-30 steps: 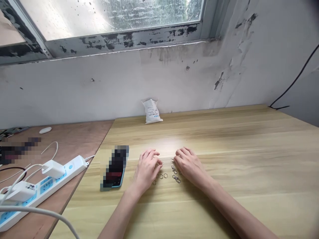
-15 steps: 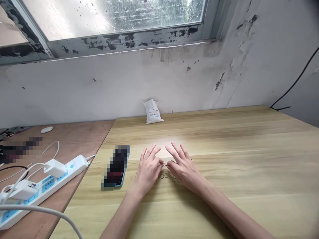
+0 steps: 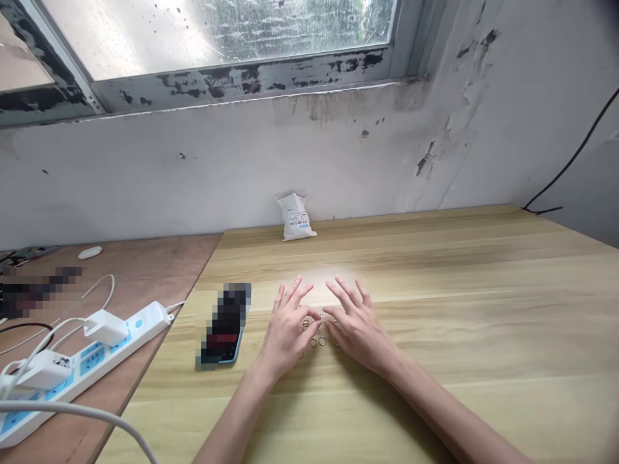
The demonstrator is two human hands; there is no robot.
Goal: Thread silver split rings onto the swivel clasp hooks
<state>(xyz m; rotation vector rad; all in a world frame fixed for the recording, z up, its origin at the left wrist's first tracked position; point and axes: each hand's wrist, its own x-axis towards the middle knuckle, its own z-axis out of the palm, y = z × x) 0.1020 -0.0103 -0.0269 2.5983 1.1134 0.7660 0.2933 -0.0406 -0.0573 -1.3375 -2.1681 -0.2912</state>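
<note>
Grip unclear: left hand [image 3: 289, 332] and right hand [image 3: 360, 328] rest with fingers spread, thumbs almost meeting; whether either pinches anything cannot be told. Metal rings [image 3: 314, 342] lie between and partly under both hands on the wooden table [image 3: 459, 309]. Phone [image 3: 225, 328] just left. White packet [image 3: 294, 218] against wall [image 3: 193, 174]. Power strip [image 3: 82, 367] on plywood top [image 3: 145, 270].

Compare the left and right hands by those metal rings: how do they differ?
The left hand lies nearer the phone than the right hand does. The left hand's fingers point up and rightward, the right hand's up and leftward. Both are bare, with fingers spread, close to the small metal rings.
</note>
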